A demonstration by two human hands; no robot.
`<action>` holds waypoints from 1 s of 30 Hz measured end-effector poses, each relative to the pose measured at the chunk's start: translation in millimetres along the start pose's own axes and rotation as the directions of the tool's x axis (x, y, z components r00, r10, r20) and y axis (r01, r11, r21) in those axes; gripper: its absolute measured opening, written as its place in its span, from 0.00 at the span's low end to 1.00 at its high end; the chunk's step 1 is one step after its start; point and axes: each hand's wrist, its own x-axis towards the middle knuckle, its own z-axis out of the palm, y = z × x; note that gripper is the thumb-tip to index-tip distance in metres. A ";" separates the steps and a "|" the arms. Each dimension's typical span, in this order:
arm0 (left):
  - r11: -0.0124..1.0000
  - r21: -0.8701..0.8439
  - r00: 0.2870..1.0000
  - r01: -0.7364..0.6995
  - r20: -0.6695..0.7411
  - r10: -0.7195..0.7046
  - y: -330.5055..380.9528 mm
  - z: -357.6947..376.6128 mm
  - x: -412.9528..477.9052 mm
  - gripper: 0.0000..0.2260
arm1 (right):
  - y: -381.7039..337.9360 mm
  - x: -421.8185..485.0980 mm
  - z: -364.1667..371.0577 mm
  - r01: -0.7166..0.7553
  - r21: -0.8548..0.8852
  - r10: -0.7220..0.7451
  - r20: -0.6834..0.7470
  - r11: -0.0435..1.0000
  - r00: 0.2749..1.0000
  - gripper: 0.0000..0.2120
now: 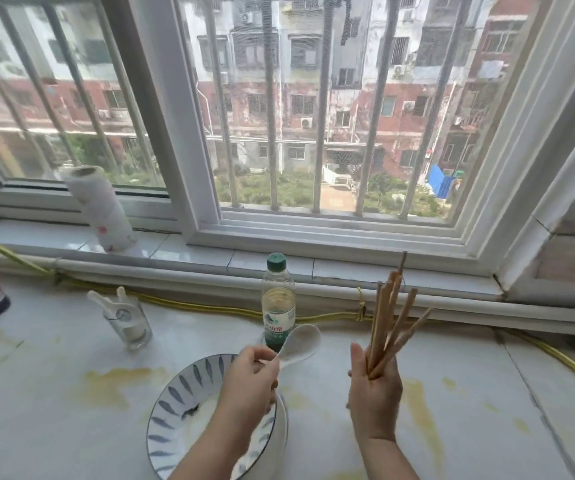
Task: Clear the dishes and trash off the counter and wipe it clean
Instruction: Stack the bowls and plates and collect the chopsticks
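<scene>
Clearing under way: our left hand (248, 386) pinches the spoon (301, 342), our right hand (376, 393) clasps the chopsticks (391, 320); bowl (175, 403), glass (130, 327), bottle (278, 303) and stains (116, 386) remain.

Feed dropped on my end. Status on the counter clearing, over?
Left hand, over bowl, holds spoon. Right hand grips chopsticks. Bottle, glass, yellow stains on counter.
</scene>
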 end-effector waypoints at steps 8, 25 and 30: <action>0.986 -0.164 0.970 0.029 -0.235 -0.067 2.2 -73.3 -13.7 0.02 | 31.7 -29.1 17.4 -0.151 -0.066 0.157 0.104 0.986 0.982 0.12; 0.748 0.661 0.696 -0.061 -0.509 0.507 24.8 -244.9 50.9 0.06 | 1.6 -42.0 60.1 -0.137 -0.030 0.125 -0.249 0.990 0.960 0.10; 0.584 0.812 0.775 -0.018 -0.358 0.521 39.6 -261.2 84.4 0.06 | -31.0 -43.8 71.6 0.028 -0.090 -0.046 -0.206 0.996 0.977 0.07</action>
